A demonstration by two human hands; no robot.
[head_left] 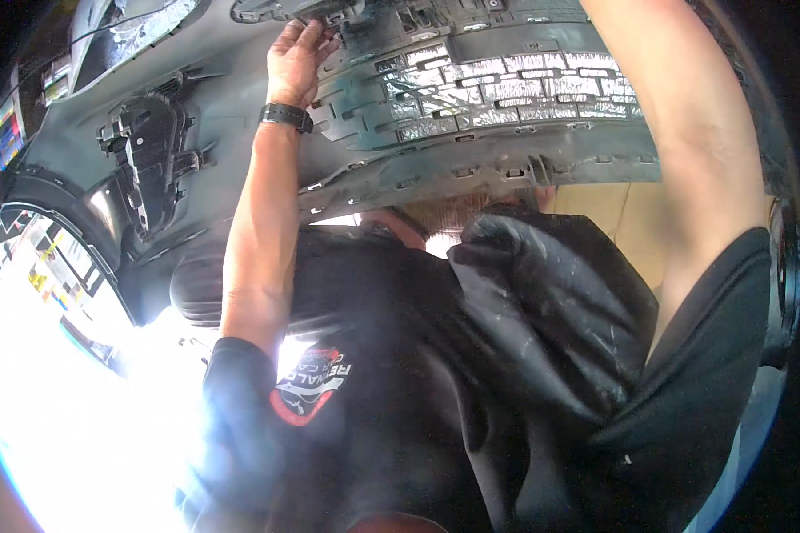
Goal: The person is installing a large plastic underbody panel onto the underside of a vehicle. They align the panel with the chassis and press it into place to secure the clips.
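A large grey plastic car bumper cover (pixel 240 67) spans the upper part of the head view, its inner side with clips and slots facing me. My left hand (pixel 298 64), with a dark watch on the wrist, reaches up to its top. The fingers are bent and pressed together at the edge of a black plastic piece (pixel 280 9); what lies between them is hidden. Over the right side of the bumper cover stretches my right forearm, and its hand is beyond the upper edge of the view.
A black ribbed housing (pixel 147 160) is fixed to the bumper cover's left part. Beside it is a slotted grille section (pixel 507 89). Dark cloth (pixel 551 302) drapes below the cover's lower edge. Strong glare washes out the lower left.
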